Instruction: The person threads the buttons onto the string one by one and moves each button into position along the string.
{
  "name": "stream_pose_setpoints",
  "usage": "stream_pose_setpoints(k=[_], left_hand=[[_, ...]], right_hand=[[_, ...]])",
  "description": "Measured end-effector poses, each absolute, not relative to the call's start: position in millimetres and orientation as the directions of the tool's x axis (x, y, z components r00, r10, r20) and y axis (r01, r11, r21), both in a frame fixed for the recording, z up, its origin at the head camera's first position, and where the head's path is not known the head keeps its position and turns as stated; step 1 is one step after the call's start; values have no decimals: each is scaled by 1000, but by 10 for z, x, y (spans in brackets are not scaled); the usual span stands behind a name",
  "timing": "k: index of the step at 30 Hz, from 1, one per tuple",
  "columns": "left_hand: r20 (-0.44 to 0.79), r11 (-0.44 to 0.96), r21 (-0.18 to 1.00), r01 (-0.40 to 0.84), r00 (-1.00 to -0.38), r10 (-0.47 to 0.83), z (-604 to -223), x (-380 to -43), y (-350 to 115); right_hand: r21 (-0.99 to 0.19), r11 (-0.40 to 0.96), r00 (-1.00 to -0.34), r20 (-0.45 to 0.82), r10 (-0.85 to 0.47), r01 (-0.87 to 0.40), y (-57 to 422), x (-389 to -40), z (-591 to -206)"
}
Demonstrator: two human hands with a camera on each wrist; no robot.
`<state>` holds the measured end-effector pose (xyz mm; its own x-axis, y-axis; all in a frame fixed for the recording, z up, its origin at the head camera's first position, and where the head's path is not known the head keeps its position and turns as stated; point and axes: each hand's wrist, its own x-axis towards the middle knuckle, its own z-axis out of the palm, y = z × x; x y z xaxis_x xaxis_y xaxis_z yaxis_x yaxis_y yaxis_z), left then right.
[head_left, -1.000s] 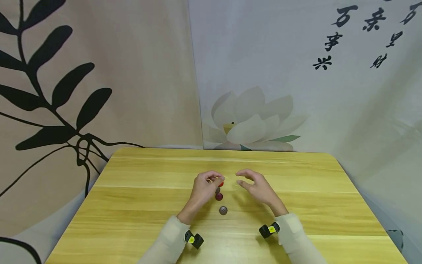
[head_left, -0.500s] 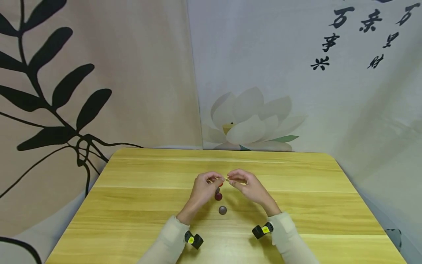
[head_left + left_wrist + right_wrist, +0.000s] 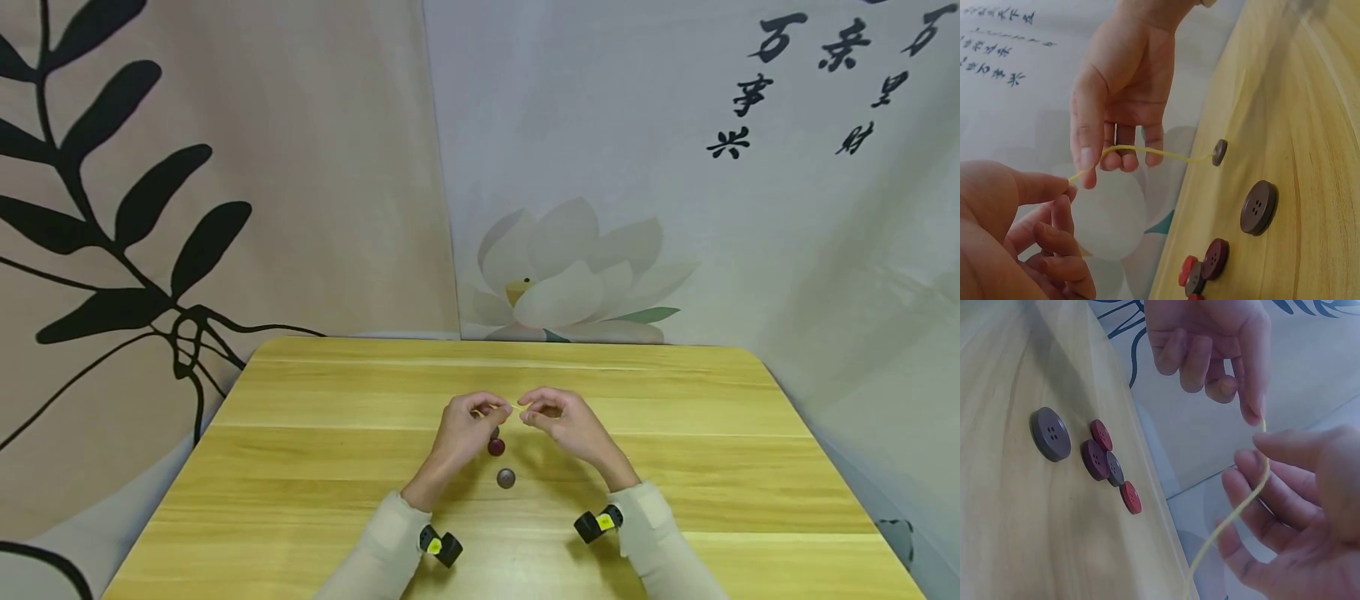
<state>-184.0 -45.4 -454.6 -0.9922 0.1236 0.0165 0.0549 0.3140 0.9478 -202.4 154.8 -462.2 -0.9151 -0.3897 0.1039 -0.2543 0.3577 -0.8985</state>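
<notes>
A thin yellow string [image 3: 1222,526] runs between my hands above the table. My left hand [image 3: 467,427] pinches its end between thumb and forefinger. Close beside those fingertips, my right hand [image 3: 566,429] has thumb and forefinger on the string, its other fingers loosely bent. In the left wrist view the string leads on past the right thumb to a small grey-brown button [image 3: 1219,152], which overlaps the tabletop there. The right hand hides this button in the head view.
On the wooden table [image 3: 315,467] lie a large grey button [image 3: 1052,434], a dark red button [image 3: 1095,460], a smaller grey button [image 3: 1115,469] and two red buttons, one upper [image 3: 1102,435] and one lower [image 3: 1130,497]. Printed cloth [image 3: 360,208] hangs behind.
My right hand has moved left from a spot apart to the left hand's fingertips, its thumb and forefinger coming onto the string. The left hand stays nearly still.
</notes>
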Motion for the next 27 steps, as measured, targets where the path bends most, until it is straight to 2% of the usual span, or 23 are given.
stream_pose_setpoints(k=[10,15,21,27], left_hand=[[17,323,945,55,-993,120,-4574,-1843,-458],[27,321,945,64,-992,120,-4583,-1848,-459],[13,320,946,53,-992,124,-4590,-1847,-471],[-3,358,932,52,-988,151,-4603,-1849,-494]], right_hand=[[-895,378,-922,82,-378,-235,1476,-1864,-4276],[-884,400,-927,86,-366,-241,1465,-1839,-4220],[-878,415,-930,85,-357,-239,1462,-1867,-4256],[-886,401,-932,82,-353,-230,1540,-2078,-4609]])
